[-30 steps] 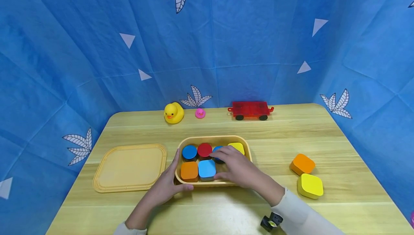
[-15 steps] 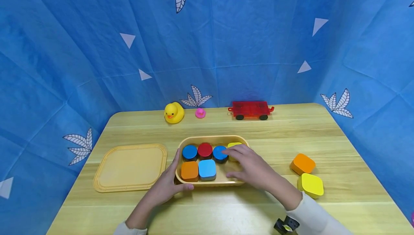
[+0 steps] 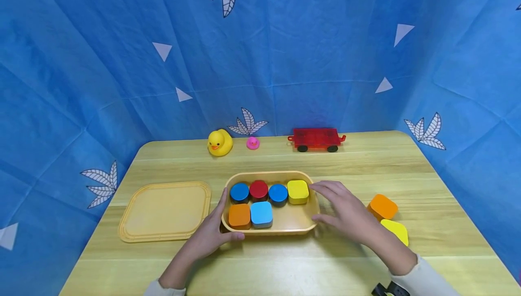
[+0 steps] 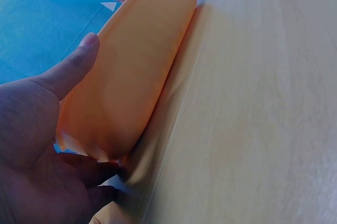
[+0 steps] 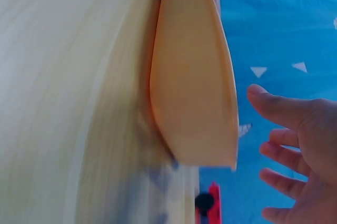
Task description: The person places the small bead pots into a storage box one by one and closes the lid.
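Note:
A light-orange plastic box (image 3: 281,232) stands in the middle of the table. Along its back lie a round blue block (image 3: 239,192), a round red one, another round blue one and a square yellow block (image 3: 298,191). An orange square block (image 3: 239,216) and a light blue square block (image 3: 262,213) lie in front. My left hand (image 3: 206,236) grips the box's left end, thumb along the front wall in the left wrist view. At the right end my right hand (image 3: 346,212) holds nothing; its fingers are spread beside the box wall (image 5: 192,76) in the right wrist view.
A flat tan lid-like tray (image 3: 164,210) lies left of the box. Orange (image 3: 382,207) and yellow (image 3: 395,231) square blocks sit to the right, the yellow partly behind my forearm. A yellow duck (image 3: 220,142), small pink duck (image 3: 253,143) and red wagon (image 3: 316,139) line the back edge.
My right hand has moved right, from over the blocks to outside the box's right end, uncovering the round blue and yellow blocks. The left hand stays put.

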Action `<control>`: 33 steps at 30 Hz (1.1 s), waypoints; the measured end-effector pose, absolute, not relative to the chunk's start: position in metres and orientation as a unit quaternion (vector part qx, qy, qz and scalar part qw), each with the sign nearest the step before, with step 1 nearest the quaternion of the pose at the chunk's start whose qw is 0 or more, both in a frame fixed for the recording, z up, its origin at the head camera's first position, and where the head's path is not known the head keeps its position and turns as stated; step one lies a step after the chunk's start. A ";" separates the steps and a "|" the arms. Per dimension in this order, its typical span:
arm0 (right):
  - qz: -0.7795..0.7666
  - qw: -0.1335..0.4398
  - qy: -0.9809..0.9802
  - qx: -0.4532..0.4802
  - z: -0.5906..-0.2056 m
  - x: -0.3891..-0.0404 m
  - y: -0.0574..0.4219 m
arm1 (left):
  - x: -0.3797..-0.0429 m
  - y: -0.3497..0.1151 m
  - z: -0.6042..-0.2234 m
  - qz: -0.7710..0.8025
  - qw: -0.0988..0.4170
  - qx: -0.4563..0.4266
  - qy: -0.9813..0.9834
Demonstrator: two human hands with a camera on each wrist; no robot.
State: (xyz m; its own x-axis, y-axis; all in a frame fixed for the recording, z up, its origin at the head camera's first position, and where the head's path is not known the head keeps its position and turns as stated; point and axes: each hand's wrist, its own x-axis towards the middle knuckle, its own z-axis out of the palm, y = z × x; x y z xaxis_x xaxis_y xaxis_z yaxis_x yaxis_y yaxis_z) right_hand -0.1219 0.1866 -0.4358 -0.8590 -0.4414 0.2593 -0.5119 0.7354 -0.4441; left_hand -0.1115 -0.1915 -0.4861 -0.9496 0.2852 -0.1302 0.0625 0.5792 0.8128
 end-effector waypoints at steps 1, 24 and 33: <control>0.258 0.069 -0.930 0.251 -0.436 -0.121 0.191 | -0.111 -0.192 -0.486 0.448 0.124 0.099 0.880; 0.237 -0.071 -0.966 0.075 -0.450 -0.121 0.307 | -0.111 -0.190 -0.483 0.448 0.128 0.093 0.880; 0.231 -0.102 -0.966 0.063 -0.448 -0.130 0.312 | -0.111 -0.191 -0.483 0.450 0.127 0.094 0.879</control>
